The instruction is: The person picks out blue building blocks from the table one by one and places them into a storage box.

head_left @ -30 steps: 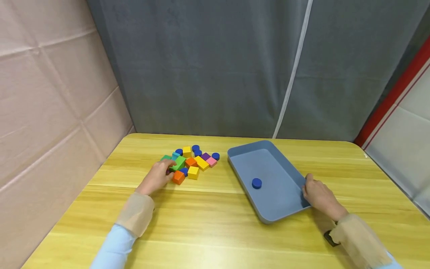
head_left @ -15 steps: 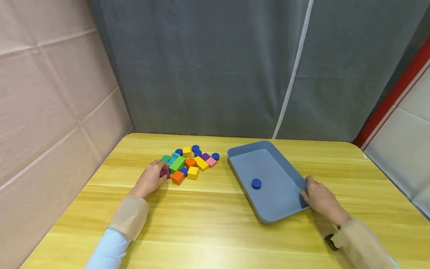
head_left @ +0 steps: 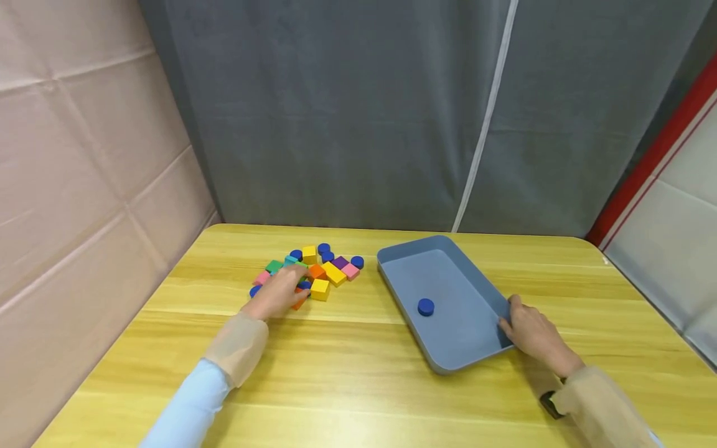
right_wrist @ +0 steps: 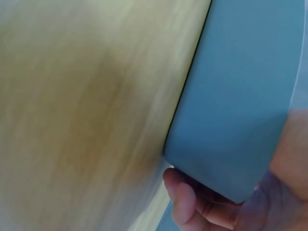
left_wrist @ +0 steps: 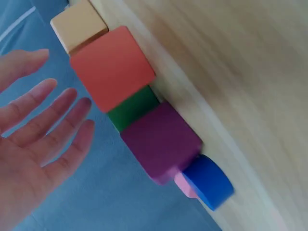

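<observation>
Over the near left part of a pile of coloured blocks, my left hand [head_left: 278, 291] has its fingers spread. In the left wrist view those fingers [left_wrist: 65, 122] are apart from the blocks and hold nothing. Beside them lie an orange-red block [left_wrist: 113, 69], a purple block [left_wrist: 162, 142], a green block [left_wrist: 133, 109] and a blue round block [left_wrist: 209, 182]. My right hand [head_left: 536, 330] grips the near right corner of a grey-blue tray [head_left: 462, 292]; its fingers curl at the tray wall [right_wrist: 236, 96]. One blue disc [head_left: 426, 307] lies inside the tray.
Yellow blocks [head_left: 320, 289], a pink block [head_left: 350, 271] and several blue discs [head_left: 357, 262] lie in the pile on the wooden table [head_left: 336, 386]. A grey curtain [head_left: 347, 124] hangs behind the table. Pale cloth [head_left: 101, 155] covers the left side.
My left hand drew left to a purple block, then moved back right over the pile. A pink block and a blue piece now show at the pile's left. My right hand stays on the tray.
</observation>
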The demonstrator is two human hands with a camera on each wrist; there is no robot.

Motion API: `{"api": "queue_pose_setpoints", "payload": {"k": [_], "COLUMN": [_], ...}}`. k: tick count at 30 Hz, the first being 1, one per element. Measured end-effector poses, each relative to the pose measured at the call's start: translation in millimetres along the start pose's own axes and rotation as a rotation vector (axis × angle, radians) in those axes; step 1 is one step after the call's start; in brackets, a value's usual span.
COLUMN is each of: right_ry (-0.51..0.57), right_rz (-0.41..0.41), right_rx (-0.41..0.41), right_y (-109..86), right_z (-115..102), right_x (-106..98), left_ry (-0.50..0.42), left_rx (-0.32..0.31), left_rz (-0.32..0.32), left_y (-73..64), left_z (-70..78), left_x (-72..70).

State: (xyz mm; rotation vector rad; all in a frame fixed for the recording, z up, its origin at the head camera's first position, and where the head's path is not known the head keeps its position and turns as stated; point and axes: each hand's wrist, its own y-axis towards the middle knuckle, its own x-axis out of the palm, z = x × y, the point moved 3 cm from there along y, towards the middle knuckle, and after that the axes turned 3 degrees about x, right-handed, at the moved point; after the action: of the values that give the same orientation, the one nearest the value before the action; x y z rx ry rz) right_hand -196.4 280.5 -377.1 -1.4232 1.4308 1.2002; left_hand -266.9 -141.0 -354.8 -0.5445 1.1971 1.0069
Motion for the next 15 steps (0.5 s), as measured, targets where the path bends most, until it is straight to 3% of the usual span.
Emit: {"api": "queue_pose_setpoints", "payload": {"k": [4,11,15], "right_ry": [-0.001,-0.003,-0.004], "right_rz": [0.007,0.045,0.059], "right_rx": [-0.013,-0.039,-0.047], "right_y": [0.4,-0.5,-0.5], "right_z": [0,-1,-2], "right_x": [0,-1,-1], "left_ry": [0.041,0.051,0.084], "left_rx": [-0.012,-0.087,-0.091], "left_rz": [-0.071,-0.131,-0.155], "left_y": [5.3,12.2,14.0], "left_z": [4.9,8.1,9.0], "left_x": [4.0,6.4,6.9]}}
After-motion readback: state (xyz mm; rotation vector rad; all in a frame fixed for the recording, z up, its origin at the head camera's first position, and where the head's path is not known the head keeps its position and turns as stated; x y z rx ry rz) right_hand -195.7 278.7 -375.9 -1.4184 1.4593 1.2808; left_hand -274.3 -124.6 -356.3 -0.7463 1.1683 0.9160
